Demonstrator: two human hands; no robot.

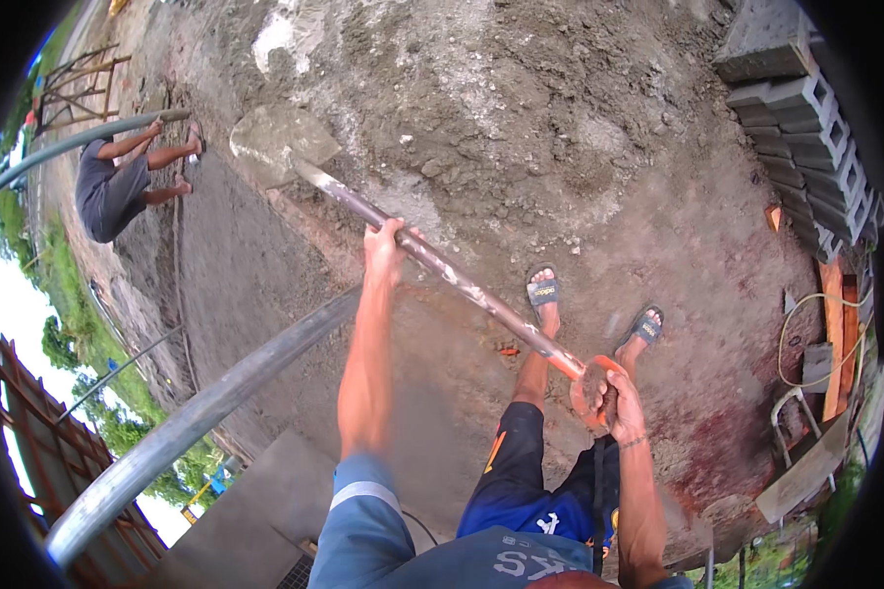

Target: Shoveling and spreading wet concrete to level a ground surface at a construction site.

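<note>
A worn, brown-shafted metal shovel (481,297) slants across the middle of the view, before the person's body, with its broad, dirt-coated grey blade (280,142) over the soil at upper left. The left hand (385,253) is wrapped round the shaft partway toward the blade, arm stretched out; the right hand (621,404) is clenched on the orange D-shaped grip (576,395) at the other end, close to the legs. The wide spacing probably lets the forward hand bear the blade's weight while the rear one steers and levers. The feet, in dark open-toed sandals (544,292), stand apart, likely for balance. Grey hollow concrete blocks (805,137) are stacked at the right, perhaps to leave the ground clear for footing.

Whether the blade touches the heaped grey-brown soil (481,108) or hangs just above it is hard to tell, and its dirt coating blends with the ground behind. The undersides of both grasps are hidden, as is part of the grip behind the right-hand fingers. The thick grey pole (206,417) at lower left runs up to the left forearm, and how it ends there is unclear. Another person in dark clothes (118,191) bends at far left beside a second grey pole (69,147); that person's head cannot be made out. The dark fisheye rim cuts off the outer things.
</note>
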